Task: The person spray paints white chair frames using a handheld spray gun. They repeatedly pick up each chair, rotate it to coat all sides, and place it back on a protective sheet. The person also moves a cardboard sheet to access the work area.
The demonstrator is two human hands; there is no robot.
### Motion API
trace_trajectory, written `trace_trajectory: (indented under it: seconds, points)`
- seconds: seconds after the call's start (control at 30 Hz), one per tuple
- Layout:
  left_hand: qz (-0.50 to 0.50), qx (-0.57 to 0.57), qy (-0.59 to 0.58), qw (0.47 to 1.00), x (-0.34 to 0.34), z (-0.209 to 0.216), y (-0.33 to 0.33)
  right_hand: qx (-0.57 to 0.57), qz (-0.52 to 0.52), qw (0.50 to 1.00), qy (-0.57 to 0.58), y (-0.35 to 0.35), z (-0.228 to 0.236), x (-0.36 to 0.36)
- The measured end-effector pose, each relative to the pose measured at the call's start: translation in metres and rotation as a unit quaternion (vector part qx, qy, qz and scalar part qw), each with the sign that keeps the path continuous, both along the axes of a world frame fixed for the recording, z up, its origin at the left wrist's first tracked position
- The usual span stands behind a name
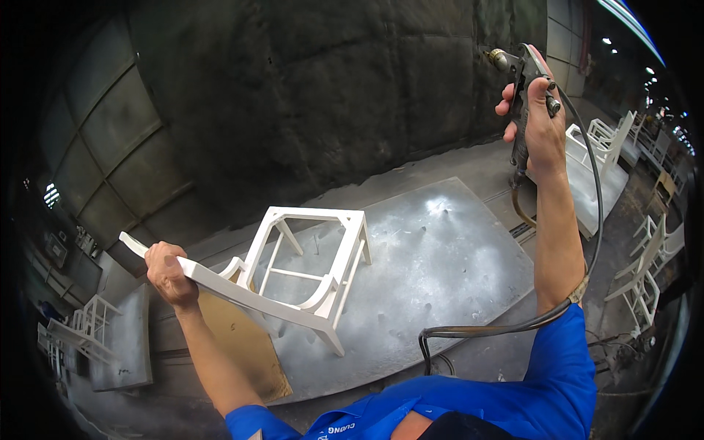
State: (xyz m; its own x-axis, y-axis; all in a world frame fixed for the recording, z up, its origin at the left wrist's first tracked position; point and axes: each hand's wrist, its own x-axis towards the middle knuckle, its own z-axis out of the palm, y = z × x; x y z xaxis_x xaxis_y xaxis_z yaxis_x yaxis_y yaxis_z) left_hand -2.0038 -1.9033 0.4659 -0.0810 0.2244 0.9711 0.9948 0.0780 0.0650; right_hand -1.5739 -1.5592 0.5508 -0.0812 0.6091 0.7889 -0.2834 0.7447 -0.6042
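A white chair frame (pixel 293 314) with an open seat stands tilted over a metal-topped board, its back toward the left. My left hand (pixel 171 275) is closed around a rail of the chair's back. Raised at the upper right, my right hand (pixel 546 136) grips a spray gun (pixel 521 110), whose nozzle points left toward the dark wall. From the gun's handle and rear, hoses (pixel 506 326) run down along my right forearm, tied near the elbow. Whether spray is leaving the nozzle I cannot tell.
The grey, paint-dusted board (pixel 455 257) lies beneath the chair, with a brown sheet (pixel 242 337) at its left. A dark covered wall (pixel 330 95) rises behind. More white chairs stand at the right (pixel 645 271) and on a board at the far left (pixel 92 323).
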Motion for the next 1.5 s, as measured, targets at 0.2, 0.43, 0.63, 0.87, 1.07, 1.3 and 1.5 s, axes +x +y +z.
trace_trajectory:
  seconds: [0.2,0.43,0.63,0.87,1.07,1.3,1.5]
  points:
    - [-0.007,0.005,0.006,1.000,0.002,0.001,0.002,-0.020,0.027,0.998,-0.059,-0.052,-0.049,-0.035]
    - [0.017,0.002,-0.012,1.000,0.006,0.000,0.002,-0.145,0.105,0.964,-0.195,-0.136,-0.210,-0.095]
    - [0.021,-0.004,-0.037,0.999,0.010,0.002,0.003,-0.109,0.077,0.931,-0.341,-0.157,-0.293,-0.165]
    - [0.011,-0.021,-0.032,0.999,0.004,0.001,0.000,-0.173,0.112,0.911,-0.357,-0.152,-0.331,-0.247]
    - [0.021,-0.022,-0.071,0.997,0.007,-0.001,-0.002,-0.147,0.157,0.933,-0.288,-0.152,-0.332,-0.298]
    - [0.023,-0.021,-0.076,0.997,0.004,-0.006,-0.008,-0.212,0.103,0.919,-0.315,-0.156,-0.327,-0.263]
    - [0.001,0.013,-0.080,0.997,0.002,-0.021,-0.026,-0.265,0.101,0.903,-0.323,-0.149,-0.307,-0.199]
